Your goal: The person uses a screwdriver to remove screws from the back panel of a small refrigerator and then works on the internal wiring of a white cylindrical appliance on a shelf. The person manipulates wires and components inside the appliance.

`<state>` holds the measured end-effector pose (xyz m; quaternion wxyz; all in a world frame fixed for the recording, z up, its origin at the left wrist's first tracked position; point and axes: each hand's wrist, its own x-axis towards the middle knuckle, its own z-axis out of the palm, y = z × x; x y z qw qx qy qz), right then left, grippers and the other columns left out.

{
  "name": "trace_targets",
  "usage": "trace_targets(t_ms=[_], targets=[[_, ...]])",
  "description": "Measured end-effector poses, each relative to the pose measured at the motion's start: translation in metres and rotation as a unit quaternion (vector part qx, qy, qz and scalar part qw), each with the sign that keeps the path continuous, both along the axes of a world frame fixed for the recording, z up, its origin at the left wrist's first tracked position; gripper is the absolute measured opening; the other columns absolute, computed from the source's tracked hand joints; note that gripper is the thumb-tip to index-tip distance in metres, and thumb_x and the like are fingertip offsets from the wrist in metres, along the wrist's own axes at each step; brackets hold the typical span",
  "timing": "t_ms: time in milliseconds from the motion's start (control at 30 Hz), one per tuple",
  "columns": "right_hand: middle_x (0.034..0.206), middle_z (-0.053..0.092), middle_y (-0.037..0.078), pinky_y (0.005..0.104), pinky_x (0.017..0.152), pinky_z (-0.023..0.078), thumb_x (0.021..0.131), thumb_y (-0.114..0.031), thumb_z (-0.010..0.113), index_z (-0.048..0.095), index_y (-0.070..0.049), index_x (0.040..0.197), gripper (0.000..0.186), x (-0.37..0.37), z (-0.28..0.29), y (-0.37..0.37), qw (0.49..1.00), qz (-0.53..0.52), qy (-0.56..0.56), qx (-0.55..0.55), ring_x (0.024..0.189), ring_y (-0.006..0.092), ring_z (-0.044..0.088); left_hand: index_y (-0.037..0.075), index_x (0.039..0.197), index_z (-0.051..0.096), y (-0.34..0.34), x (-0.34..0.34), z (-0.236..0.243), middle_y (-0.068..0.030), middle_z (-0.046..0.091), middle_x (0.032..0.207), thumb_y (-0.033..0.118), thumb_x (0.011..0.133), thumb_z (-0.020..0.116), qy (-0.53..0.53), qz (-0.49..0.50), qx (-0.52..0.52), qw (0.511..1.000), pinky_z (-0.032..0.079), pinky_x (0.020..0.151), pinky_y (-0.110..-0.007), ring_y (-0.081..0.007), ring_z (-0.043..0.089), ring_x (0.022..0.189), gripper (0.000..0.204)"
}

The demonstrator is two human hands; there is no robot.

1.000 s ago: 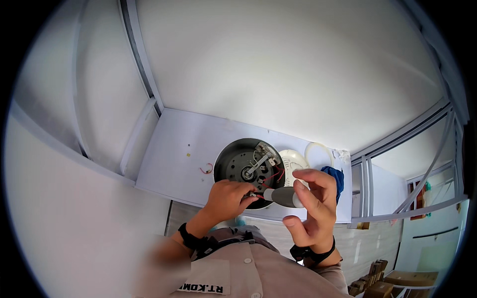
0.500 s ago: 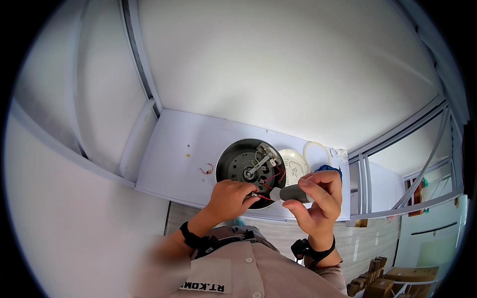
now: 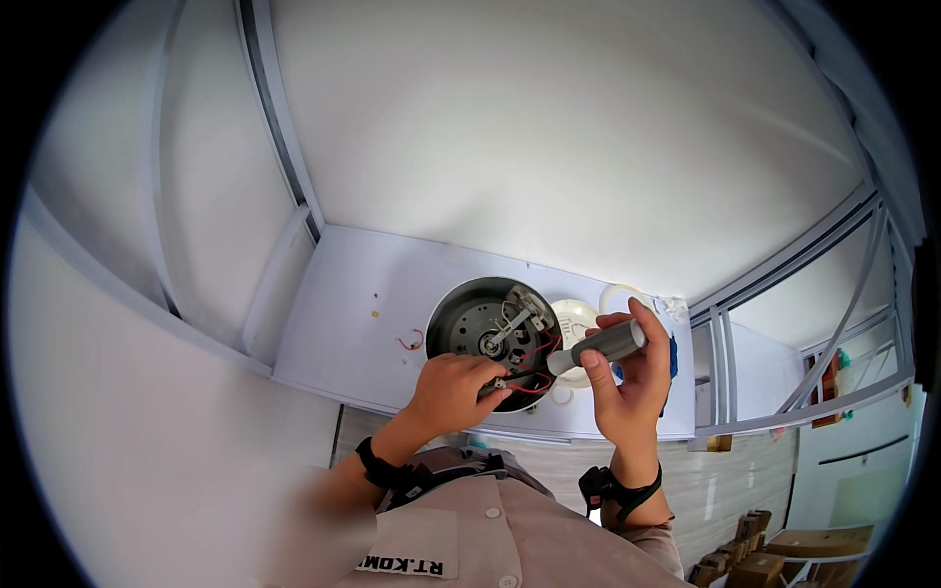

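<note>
My left hand (image 3: pixel 449 392) pinches a small metal part (image 3: pixel 500 384) at the near rim of a round dark-grey metal housing (image 3: pixel 470 321). A red wire (image 3: pixel 534 388) runs from that part. In my right hand (image 3: pixel 632 397) is a screwdriver (image 3: pixel 610 343) with a grey handle, its dark shaft slanting down leftward to the part in my left fingers. Whether the tip touches a screw is too small to tell. Inside the housing are a metal bracket (image 3: pixel 529 306), more red wires and a round centre fitting (image 3: pixel 492 343).
A cream slotted round cover (image 3: pixel 571 316) lies right of the housing, with a pale ring (image 3: pixel 619 292) behind it and a blue item (image 3: pixel 673 361) partly behind my right hand. Left on the white table (image 3: pixel 338 343) are a short red wire piece (image 3: pixel 412 343) and a tiny yellow bit (image 3: pixel 374 314).
My right hand has turned and shifted its grip, and the screwdriver's handle end now tilts higher to the right. My left hand stays nearly in place on the small part.
</note>
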<state>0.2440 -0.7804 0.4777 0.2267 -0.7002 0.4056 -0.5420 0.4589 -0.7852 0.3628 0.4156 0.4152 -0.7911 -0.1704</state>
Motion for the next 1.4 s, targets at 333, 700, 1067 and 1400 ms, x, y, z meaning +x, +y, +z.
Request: trace_targets(t_ms=[333, 700, 1067, 1400], targets=[[0.118, 0.061, 0.015, 0.0343, 0.090, 0.056, 0.088, -0.002, 0.075, 0.042, -0.001, 0.145, 0.065, -0.011, -0.012, -0.003, 0.996, -0.005, -0.084, 0.022, 0.106, 0.0209, 0.065, 0.008, 0.089, 0.069, -0.001, 0.002, -0.001, -0.0065, 0.069, 0.076, 0.021, 0.085, 0.075, -0.001, 0.000, -0.004, 1.000, 0.050, 0.060, -0.039, -0.0278, 0.065, 0.065, 0.014], [0.119, 0.060, 0.017, 0.0353, 0.092, 0.056, 0.088, 0.000, 0.074, 0.041, -0.001, 0.145, 0.066, -0.019, -0.016, 0.004, 0.995, -0.004, -0.096, -0.016, 0.106, 0.0230, 0.065, 0.007, 0.091, 0.069, -0.002, -0.001, 0.005, -0.0069, 0.070, 0.079, 0.019, 0.087, 0.074, 0.011, 0.002, -0.002, 1.000, 0.049, 0.062, -0.039, -0.0286, 0.064, 0.067, 0.013], [0.119, 0.062, 0.016, 0.0361, 0.088, 0.056, 0.093, -0.008, 0.071, 0.041, -0.005, 0.140, 0.055, -0.051, -0.048, -0.002, 0.963, -0.080, -0.242, 0.087, 0.103, 0.0245, 0.067, 0.008, 0.098, 0.072, -0.002, -0.004, 0.010, -0.0063, 0.073, 0.088, 0.016, 0.085, 0.076, 0.029, -0.001, -0.012, 1.000, 0.048, 0.070, -0.037, -0.0257, 0.066, 0.073, 0.017], [0.117, 0.063, 0.013, 0.0395, 0.083, 0.061, 0.095, -0.011, 0.069, 0.045, -0.010, 0.135, 0.046, -0.079, -0.094, 0.000, 0.881, -0.115, -0.394, 0.234, 0.101, 0.0259, 0.068, 0.008, 0.098, 0.073, -0.004, -0.011, 0.007, -0.0069, 0.072, 0.086, 0.013, 0.085, 0.076, 0.067, -0.008, 0.026, 0.997, 0.048, 0.068, -0.036, -0.0241, 0.065, 0.070, 0.014]])
